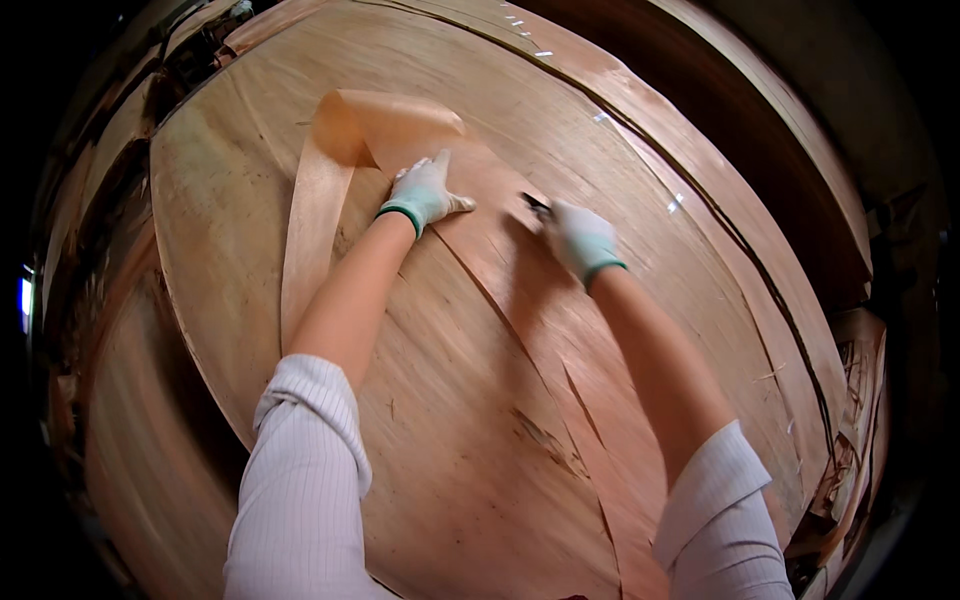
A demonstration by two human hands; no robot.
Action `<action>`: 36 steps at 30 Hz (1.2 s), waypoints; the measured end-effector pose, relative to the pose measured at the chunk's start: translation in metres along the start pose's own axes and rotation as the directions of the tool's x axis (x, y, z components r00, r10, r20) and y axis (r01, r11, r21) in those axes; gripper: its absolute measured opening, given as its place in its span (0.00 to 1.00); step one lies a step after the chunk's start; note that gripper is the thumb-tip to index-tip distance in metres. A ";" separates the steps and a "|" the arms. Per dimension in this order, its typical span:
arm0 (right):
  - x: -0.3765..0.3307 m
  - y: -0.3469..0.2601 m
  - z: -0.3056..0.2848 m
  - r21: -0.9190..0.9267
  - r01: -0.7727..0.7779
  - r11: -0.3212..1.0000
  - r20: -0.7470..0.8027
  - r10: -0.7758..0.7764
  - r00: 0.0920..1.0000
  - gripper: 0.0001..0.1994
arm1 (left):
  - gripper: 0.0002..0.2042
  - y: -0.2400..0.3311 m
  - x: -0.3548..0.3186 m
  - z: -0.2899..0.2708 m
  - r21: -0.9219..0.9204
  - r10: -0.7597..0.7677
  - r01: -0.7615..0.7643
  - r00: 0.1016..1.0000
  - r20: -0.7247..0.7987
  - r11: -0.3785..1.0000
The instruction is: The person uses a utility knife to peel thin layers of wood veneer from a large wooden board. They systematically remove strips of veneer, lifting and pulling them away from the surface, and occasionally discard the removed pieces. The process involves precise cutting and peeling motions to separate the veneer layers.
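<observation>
Both my hands wear white gloves with green cuffs. My left hand (pixel 425 190) lies flat with its fingers spread on a reddish strip of wood veneer (pixel 478 238). Beyond and left of it, the strip's far end (pixel 390 118) curls up and folds back toward me along my left forearm. In my right hand (pixel 583 238) is a small black knife (pixel 537 206), its tip pointing left, close above the veneer. That hand is slightly blurred, and whether the blade touches the wood cannot be made out. Under everything spreads a large tan veneer sheet (pixel 235 190).
Small pieces of white tape (pixel 675 203) dot the sheet's far right side, near a long dark gap (pixel 720 210). Stacked wood sheets (pixel 800 130) rise at the right. Another veneer sheet (pixel 150 440) lies lower at the left. A torn patch (pixel 545 437) marks the near surface.
</observation>
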State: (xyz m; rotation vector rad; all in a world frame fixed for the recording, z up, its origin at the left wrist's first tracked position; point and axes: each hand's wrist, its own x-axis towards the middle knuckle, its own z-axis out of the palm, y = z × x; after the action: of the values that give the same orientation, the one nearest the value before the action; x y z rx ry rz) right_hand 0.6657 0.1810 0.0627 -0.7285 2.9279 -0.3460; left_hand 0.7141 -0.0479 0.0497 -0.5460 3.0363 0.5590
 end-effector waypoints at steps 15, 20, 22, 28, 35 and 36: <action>-0.011 0.040 0.011 -0.167 0.291 0.942 0.085 -0.280 0.956 0.12 | 0.37 -0.028 0.015 0.015 0.039 0.124 -0.123 0.992 -0.014 0.992; -0.109 0.116 -0.017 -0.184 -0.023 0.983 0.162 0.053 0.985 0.11 | 0.27 0.068 0.010 0.015 0.340 0.094 -0.180 0.962 0.256 0.923; -0.111 0.119 -0.023 -0.168 -0.053 0.984 0.159 0.080 0.984 0.11 | 0.23 0.138 -0.050 0.095 0.557 0.588 -0.420 0.793 -0.159 0.717; -0.254 0.255 -0.054 -0.195 -0.164 0.967 0.259 0.212 0.942 0.13 | 0.24 0.159 -0.090 0.141 0.329 0.648 -0.575 0.740 -0.182 0.749; -0.354 0.321 -0.076 -0.234 -0.277 0.932 0.253 0.334 0.908 0.13 | 0.21 0.349 -0.231 0.239 0.128 0.752 -0.741 0.653 -0.090 0.659; -0.365 0.330 -0.083 -0.223 -0.296 0.929 0.272 0.351 0.896 0.13 | 0.21 0.358 -0.241 0.251 -0.045 0.751 -0.756 0.654 -0.089 0.653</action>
State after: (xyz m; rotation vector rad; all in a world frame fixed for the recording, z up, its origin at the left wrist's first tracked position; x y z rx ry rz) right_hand 0.8259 0.6540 0.0789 -0.2628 2.7296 0.0570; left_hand 0.8047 0.4340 -0.0458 0.8023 3.1934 0.6607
